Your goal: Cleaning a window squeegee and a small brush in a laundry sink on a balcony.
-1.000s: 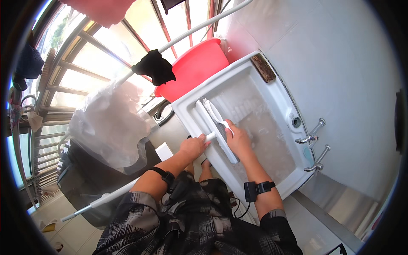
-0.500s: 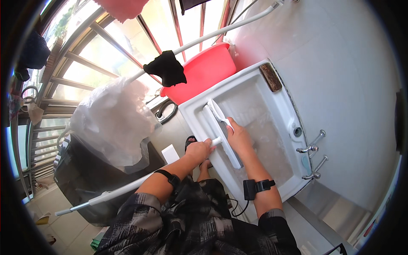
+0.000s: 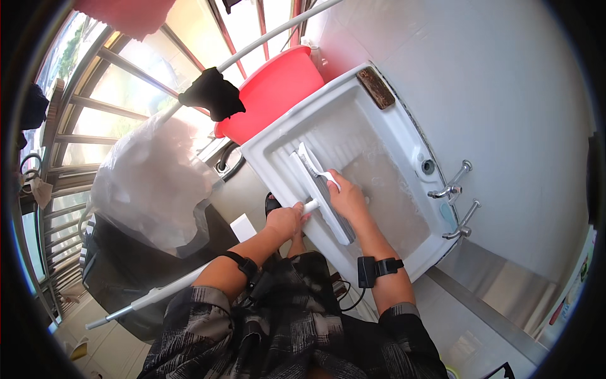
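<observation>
The left hand (image 3: 285,220) has its fingers closed round the pole (image 3: 164,292) of a flat mop beside its white collar; the pole runs back under the left forearm. Farther out, the right hand (image 3: 347,196) has its fingers curled shut on the handle of a white brush (image 3: 308,158). The mop head (image 3: 333,220) slants across the near side of a white sink (image 3: 309,104) holding cloudy water, and the brush lies along its farther end, bristles turned toward it; actual contact cannot be confirmed. Beyond stand two taps (image 3: 448,191) and a red tub (image 3: 284,88). Scrubbing appears to be under way: mop and brush are in position, whereas how much remains to be cleaned cannot be judged. Compared with the frame half a second earlier, both grips are unchanged, the scene sits farther left in view, and the brush shows less of its back.
</observation>
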{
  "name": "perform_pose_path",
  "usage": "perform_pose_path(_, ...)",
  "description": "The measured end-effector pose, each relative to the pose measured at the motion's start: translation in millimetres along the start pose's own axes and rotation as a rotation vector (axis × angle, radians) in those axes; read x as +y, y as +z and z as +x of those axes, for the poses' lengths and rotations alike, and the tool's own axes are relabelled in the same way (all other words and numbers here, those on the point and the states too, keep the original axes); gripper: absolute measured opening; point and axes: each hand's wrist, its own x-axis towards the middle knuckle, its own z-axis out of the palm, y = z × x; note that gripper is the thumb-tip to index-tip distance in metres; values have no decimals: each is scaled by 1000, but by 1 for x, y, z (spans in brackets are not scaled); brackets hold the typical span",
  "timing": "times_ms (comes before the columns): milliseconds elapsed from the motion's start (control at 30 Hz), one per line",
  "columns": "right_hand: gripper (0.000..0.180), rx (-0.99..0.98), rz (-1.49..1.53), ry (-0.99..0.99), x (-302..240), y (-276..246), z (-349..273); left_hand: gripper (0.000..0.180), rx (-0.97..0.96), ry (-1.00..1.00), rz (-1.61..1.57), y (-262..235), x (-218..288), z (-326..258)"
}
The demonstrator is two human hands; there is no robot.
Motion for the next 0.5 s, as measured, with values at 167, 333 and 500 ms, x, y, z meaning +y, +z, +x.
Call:
perform_pose_path(167, 37, -198, 294, 130, 106, -6, -65, 49, 21, -24, 33, -3, -2, -4)
perform_pose_path(333, 37, -192, 365, 105, 117, -2, -63, 51, 15, -5, 122, -4, 3, -3)
perform_pose_path(500, 38, -305, 399, 180, 57, -6, 38, 50, 22, 3, 211, 0, 6, 1)
